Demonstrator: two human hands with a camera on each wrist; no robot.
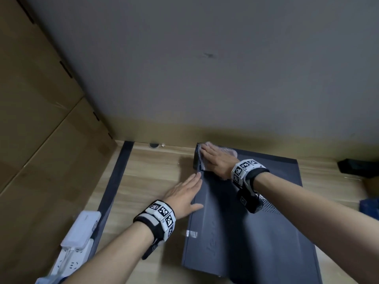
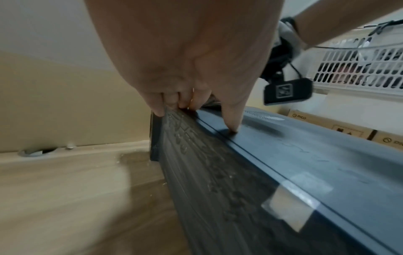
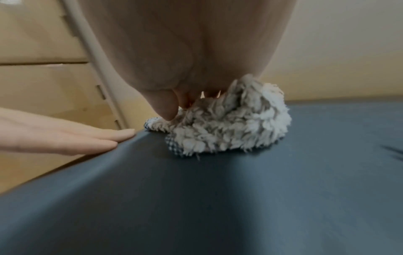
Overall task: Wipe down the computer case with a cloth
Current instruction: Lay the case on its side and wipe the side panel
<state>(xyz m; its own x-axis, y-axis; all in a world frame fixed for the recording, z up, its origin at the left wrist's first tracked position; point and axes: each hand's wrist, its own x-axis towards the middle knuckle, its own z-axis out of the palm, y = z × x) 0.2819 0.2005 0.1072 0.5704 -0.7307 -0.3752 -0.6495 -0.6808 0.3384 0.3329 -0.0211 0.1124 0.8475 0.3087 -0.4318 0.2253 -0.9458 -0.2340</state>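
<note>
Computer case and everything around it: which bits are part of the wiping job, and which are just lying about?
Part of the job:
computer case
cloth
right hand pressing it
left hand steadying the case

Lying about:
power strip
cardboard boxes
white basket

"PICO" is printed on the cardboard boxes [image 2: 331,123] behind the case; the case's embossed lettering is unreadable.

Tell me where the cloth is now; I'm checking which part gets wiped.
In the head view the cloth lies on the far left corner of the computer case, near the wall, pressed flat under the right hand, just beyond the left hand.
</note>
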